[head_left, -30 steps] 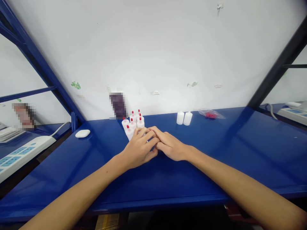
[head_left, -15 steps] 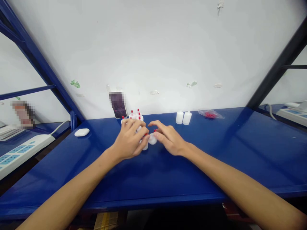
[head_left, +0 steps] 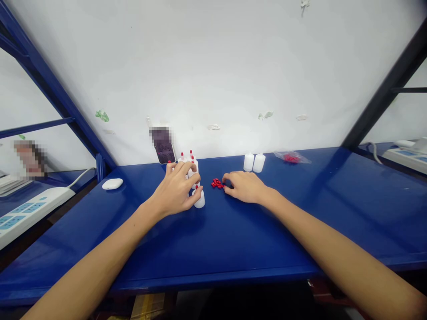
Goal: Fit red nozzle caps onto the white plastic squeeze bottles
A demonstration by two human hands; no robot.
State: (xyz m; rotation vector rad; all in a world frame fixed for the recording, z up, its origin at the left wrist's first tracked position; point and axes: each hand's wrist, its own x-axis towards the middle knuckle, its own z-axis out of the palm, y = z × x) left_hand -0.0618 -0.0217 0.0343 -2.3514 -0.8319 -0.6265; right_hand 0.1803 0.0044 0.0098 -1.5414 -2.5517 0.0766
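Standing at the near end of a group of white bottles is a capped bottle (head_left: 199, 201) with a red tip. My left hand (head_left: 178, 189) is curled over the group, its thumb and index finger at that bottle's red cap. Other red-capped bottles (head_left: 191, 155) show behind the fingers, partly hidden. To the right lies a small pile of loose red caps (head_left: 216, 183). My right hand (head_left: 245, 186) rests at the pile's right edge, with thumb and index fingertip closing on a red cap there.
Two white bottles without red caps (head_left: 254, 163) stand near the wall. A clear bag of red caps (head_left: 292, 158) lies to their right. A phone (head_left: 164, 149) leans on the wall, and a white rounded case (head_left: 112, 183) sits left on the blue table (head_left: 213, 249).
The white bottle that was tilted between my hands no longer shows there. My right hand has moved right to the loose red caps, which are now uncovered. My left hand has shifted slightly left.
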